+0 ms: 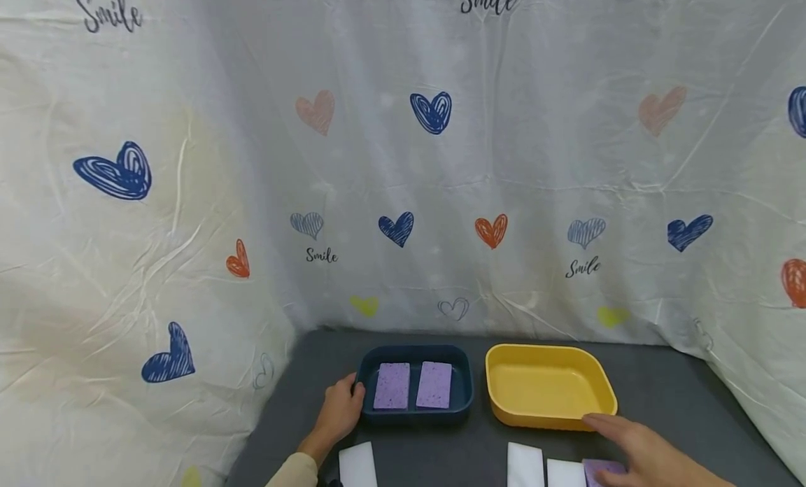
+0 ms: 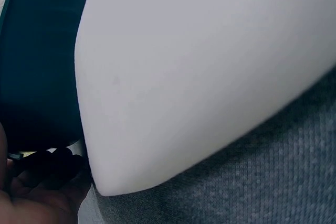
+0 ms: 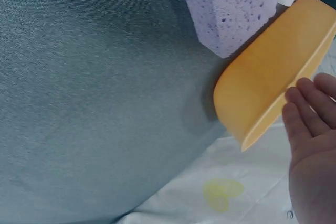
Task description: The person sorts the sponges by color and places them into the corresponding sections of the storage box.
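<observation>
My left hand (image 1: 340,408) grips the left wall of a dark blue plastic container (image 1: 415,418), thumb near the rim. Two speckled purple sponges (image 1: 392,385) lie flat and side by side in that container. In the left wrist view, the fingers (image 2: 50,192) are in shadow beneath the container's side (image 2: 39,66). My right hand (image 1: 648,452) hovers by the front right corner of a yellow container (image 1: 548,385) with nothing inside. Its fingers are straight in the right wrist view, close to the yellow rim; whether they touch cannot be told. The palm is bare.
A white block (image 1: 357,466) stands near my left forearm. At the front right are two more white blocks (image 1: 525,466) and a purple sponge (image 1: 602,471), partly behind my right hand. The grey tabletop (image 1: 434,459) ends at a white curtain (image 1: 535,158) printed with hearts.
</observation>
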The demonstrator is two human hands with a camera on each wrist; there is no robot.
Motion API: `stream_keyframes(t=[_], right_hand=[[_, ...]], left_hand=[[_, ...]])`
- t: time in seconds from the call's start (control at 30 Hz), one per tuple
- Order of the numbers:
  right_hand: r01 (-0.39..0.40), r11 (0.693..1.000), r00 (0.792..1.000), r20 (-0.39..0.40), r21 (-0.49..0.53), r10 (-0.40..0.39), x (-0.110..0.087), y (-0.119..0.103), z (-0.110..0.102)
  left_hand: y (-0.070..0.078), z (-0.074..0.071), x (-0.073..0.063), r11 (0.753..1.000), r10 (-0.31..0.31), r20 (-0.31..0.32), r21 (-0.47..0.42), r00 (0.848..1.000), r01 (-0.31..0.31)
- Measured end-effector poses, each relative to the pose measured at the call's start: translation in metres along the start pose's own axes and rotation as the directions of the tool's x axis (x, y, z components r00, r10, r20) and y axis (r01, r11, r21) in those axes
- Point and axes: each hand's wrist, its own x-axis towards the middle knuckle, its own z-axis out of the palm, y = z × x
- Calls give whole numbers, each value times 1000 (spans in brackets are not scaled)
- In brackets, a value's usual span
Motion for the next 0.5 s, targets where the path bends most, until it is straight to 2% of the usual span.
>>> stream_keyframes(t=[0.17, 0.37, 0.5], right_hand=[[12, 999, 1000, 7, -30, -12, -7, 1, 0], [13, 1000, 999, 36, 9, -14, -10, 3, 1], [-14, 1000, 998, 69, 21, 12, -9, 7, 3]], left_hand=[[0, 0, 0, 1000, 0, 0, 1, 1000, 0], [-2, 1, 2, 1000, -1, -8, 5, 1000, 1], [-3, 1, 2, 1000, -3, -12, 5, 1000, 3]])
